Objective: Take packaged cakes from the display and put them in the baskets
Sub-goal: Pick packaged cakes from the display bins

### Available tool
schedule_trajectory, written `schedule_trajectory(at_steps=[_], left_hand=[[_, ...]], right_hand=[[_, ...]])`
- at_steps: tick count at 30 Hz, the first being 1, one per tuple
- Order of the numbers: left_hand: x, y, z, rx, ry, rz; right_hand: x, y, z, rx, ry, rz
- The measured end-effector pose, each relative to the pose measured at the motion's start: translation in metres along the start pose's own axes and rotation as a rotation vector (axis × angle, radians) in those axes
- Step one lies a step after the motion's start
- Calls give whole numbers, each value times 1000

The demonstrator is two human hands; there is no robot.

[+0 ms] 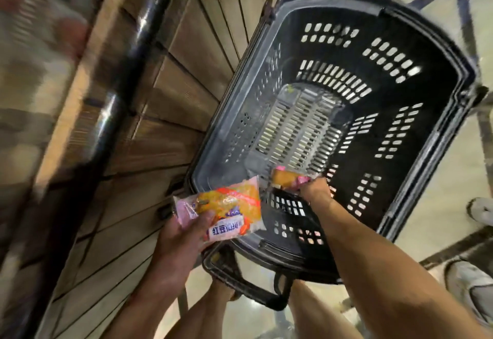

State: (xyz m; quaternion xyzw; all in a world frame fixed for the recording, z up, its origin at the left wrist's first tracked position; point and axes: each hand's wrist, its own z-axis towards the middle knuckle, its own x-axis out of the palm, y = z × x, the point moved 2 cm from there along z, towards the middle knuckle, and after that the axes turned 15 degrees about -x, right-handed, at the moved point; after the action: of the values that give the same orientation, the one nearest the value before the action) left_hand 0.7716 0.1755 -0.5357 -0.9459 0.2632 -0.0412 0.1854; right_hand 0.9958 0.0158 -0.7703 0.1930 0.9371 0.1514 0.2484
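The left hand has its fingers clamped on a packaged cake at the black basket's near rim. The right hand pinches a second cake inside the basket.

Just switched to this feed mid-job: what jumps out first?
The big black slotted basket fills the centre and right, seen from above. At its near-left corner the left hand grips a pink-and-orange packaged cake; beside it the right hand holds a smaller wrapped cake over the basket's inside.
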Motion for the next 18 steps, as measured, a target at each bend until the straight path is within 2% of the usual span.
schedule_trajectory(at_steps=[3,5,6,7,10,15,18], left_hand=[[6,-8,-15,8,-42,37],[9,-11,-27,5,-82,79],[10,-14,-34,5,-88,92],[13,-19,-43,-2,-75,87],[17,-35,-74,-7,-18,78],[41,-80,-165,20,110,101],[52,-99,-222,63,172,125]], right_hand=[[-16,14,-34,3,76,-33],[-25,27,-59,-83,78,-10],[-30,36,-77,-86,107,100],[-37,42,-92,-86,152,142],[-67,63,-151,-47,134,368],[-128,125,-279,-176,201,607],[-165,164,-358,-264,236,660]])
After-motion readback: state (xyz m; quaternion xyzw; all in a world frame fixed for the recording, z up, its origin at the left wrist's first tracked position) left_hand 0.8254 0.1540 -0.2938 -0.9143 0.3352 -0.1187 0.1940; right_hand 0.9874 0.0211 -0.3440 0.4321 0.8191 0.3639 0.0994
